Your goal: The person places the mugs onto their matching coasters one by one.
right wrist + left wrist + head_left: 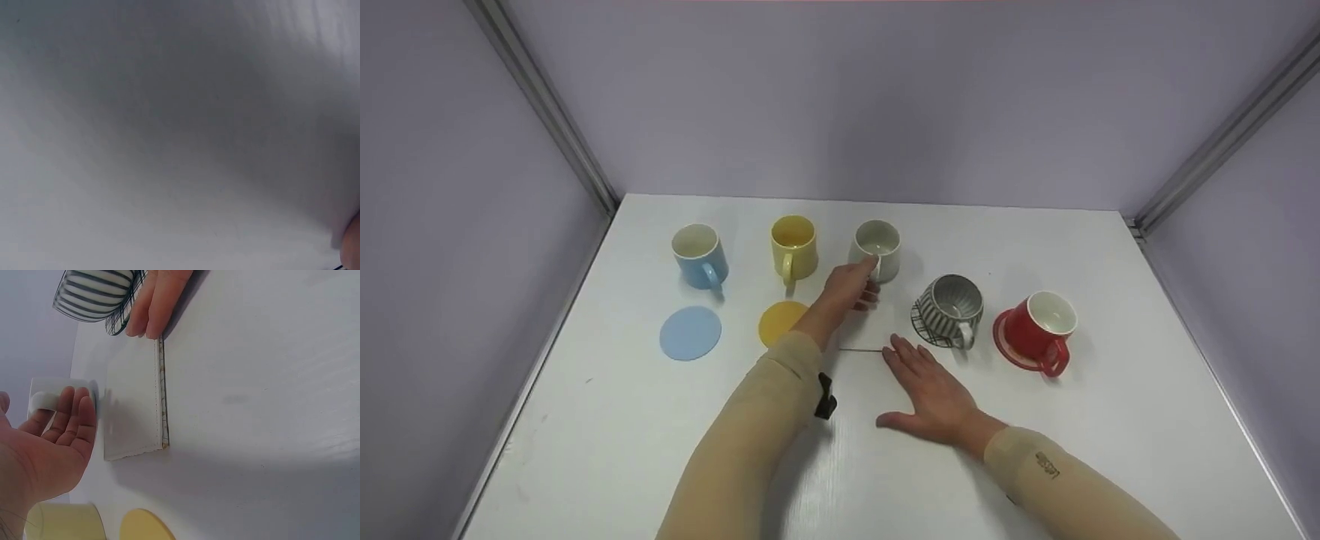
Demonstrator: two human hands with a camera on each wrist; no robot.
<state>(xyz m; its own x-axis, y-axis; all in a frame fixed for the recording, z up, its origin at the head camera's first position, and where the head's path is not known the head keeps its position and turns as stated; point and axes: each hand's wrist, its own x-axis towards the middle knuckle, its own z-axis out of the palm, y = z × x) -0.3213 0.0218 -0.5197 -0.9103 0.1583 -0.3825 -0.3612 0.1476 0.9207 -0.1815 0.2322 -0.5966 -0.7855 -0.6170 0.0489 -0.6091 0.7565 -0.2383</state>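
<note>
On the left, the blue mug (701, 259) is standing behind the blue coaster (691, 334). Next, the yellow mug (796, 255) is standing behind the yellow coaster (778, 322), which the left arm (757, 420) is partly covering. The left hand (851, 285) is pinching the handle (40, 400) of the white mug (889, 262), which is standing just behind the white coaster (134, 399). The right hand (934, 401) is lying flat, thumb spread, fingertips at that coaster's near right corner. The striped mug (949, 307) is sitting on a grid coaster (928, 335); farthest right, the red mug (1031, 330) is sitting on a red coaster (1000, 337).

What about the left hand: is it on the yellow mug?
No, the left hand is holding the white mug by its handle.
</note>
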